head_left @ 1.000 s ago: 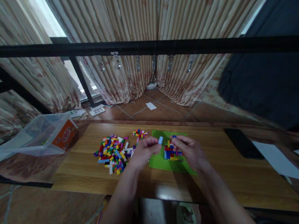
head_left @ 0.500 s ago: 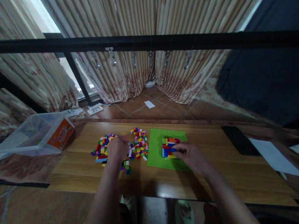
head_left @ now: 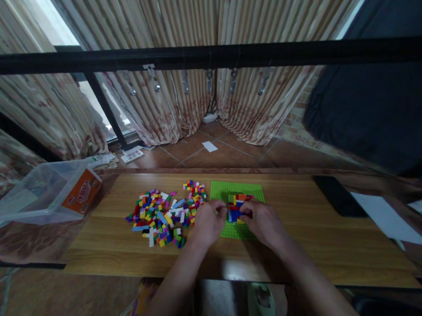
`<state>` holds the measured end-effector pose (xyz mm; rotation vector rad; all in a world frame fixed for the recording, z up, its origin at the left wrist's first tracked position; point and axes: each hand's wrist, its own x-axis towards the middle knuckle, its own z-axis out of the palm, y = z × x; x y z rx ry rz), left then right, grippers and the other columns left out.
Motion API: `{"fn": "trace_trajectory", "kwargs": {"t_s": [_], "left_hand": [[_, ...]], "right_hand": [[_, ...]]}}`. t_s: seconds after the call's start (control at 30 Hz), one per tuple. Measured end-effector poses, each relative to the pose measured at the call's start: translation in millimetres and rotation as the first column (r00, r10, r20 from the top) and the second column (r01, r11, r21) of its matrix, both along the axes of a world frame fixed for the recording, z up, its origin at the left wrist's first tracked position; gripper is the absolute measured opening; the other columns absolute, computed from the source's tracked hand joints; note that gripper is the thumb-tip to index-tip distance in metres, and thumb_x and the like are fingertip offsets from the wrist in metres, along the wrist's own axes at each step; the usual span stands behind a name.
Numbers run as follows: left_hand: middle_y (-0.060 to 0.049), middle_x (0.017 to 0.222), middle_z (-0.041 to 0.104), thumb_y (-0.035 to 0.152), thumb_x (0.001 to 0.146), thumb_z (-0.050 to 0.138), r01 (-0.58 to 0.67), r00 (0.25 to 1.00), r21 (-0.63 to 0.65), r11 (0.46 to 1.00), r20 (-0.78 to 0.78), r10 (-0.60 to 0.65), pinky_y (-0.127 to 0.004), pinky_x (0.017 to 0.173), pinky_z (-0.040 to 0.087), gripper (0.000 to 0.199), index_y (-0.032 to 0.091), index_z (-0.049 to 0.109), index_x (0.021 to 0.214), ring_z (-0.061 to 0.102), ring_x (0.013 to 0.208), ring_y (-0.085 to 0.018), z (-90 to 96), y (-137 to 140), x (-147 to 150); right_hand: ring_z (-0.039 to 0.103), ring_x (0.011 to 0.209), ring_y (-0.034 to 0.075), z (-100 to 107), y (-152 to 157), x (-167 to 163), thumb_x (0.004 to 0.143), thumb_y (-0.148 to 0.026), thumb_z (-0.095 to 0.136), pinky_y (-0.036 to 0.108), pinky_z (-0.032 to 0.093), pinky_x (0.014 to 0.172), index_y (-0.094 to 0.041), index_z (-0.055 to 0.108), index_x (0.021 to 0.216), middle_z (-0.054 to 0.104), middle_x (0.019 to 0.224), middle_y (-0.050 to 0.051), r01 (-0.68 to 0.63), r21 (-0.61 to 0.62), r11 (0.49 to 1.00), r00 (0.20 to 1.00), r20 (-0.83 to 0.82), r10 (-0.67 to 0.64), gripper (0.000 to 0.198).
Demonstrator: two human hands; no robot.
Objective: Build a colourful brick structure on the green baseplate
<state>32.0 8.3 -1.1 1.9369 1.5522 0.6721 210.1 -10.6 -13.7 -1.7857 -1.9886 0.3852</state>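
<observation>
A green studded baseplate (head_left: 257, 188) lies on the wooden table, with a block of joined toy bricks (head_left: 235, 205) in red, blue, yellow and orange standing on it. My right hand (head_left: 265, 221) is at the near right side of this block, thumb and fingers pinched on a small blue brick (head_left: 246, 216). Over the baseplate's left edge, my left hand (head_left: 210, 221) has its fingertips drawn together beside the block. Whatever sits between them is too small to make out. Loose bricks (head_left: 160, 216) of many colours spread in a pile left of my left hand.
The wooden table (head_left: 302, 247) stretches beneath everything. Beyond its left end stands a clear plastic bin (head_left: 48, 187) with an orange label. A black tablet-like slab (head_left: 338, 198) and a white paper sheet (head_left: 388, 218) lie at the right. A dark rail (head_left: 197, 56) with hanging hooks crosses beyond the table.
My left hand has moved right, from the loose brick pile to the baseplate's left edge. My right hand stays at the brick block, slightly lower, still pinching the blue brick.
</observation>
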Motion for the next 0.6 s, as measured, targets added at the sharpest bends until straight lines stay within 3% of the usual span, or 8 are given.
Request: {"fn": "trace_trajectory", "kwargs": {"t_s": [0.23, 0.37, 0.5, 0.6], "left_hand": [[-0.003, 0.092, 0.075, 0.017, 0.082, 0.057, 0.018, 0.999, -0.064, 0.998, -0.036, -0.02, -0.027, 0.082, 0.05, 0.021, 0.023, 0.074, 0.093, 0.068, 0.087, -0.018, -3.3, -9.0, 20.8], [-0.003, 0.092, 0.075, 0.02, 0.083, 0.058, 0.019, 0.996, -0.082, 0.996, -0.089, -0.026, -0.026, 0.08, 0.049, 0.018, 0.024, 0.074, 0.091, 0.068, 0.087, -0.017, 0.0, -8.7, 22.0], [-0.002, 0.089, 0.074, 0.021, 0.086, 0.053, 0.033, 0.99, -0.052, 0.998, -0.134, -0.039, -0.025, 0.074, 0.046, 0.02, 0.023, 0.073, 0.087, 0.067, 0.082, -0.016, -0.1, -9.5, 26.0], [-0.003, 0.088, 0.073, 0.022, 0.087, 0.051, 0.038, 0.987, -0.006, 0.999, -0.159, -0.039, -0.025, 0.07, 0.044, 0.022, 0.022, 0.072, 0.085, 0.066, 0.08, -0.016, -2.1, -10.4, 29.0]], "right_hand": [[0.062, 0.073, 0.017, 5.5, -2.9, 4.6, 0.076, -0.018, 0.062, 0.028, 0.043, 0.067, -0.021, 0.067, 0.076, 0.068, 0.081, 0.003, 0.017, -0.059, 0.998, 0.997, -0.07, -0.021, 0.006], [0.063, 0.074, 0.018, 12.1, -3.6, 12.4, 0.08, -0.023, 0.058, 0.029, 0.043, 0.07, -0.022, 0.07, 0.078, 0.071, 0.081, 0.003, 0.107, -0.061, 0.992, 0.991, -0.075, -0.111, 0.012], [0.064, 0.073, 0.02, 11.7, -2.4, 19.8, 0.085, -0.032, 0.054, 0.03, 0.041, 0.067, -0.02, 0.07, 0.08, 0.073, 0.081, 0.007, 0.206, -0.071, 0.976, 0.978, -0.018, -0.208, 0.021], [0.064, 0.071, 0.021, 8.3, -2.5, 21.9, 0.087, -0.037, 0.053, 0.031, 0.04, 0.064, -0.019, 0.069, 0.08, 0.073, 0.078, 0.008, 0.205, -0.11, 0.973, 0.979, 0.02, -0.204, 0.025]]}}
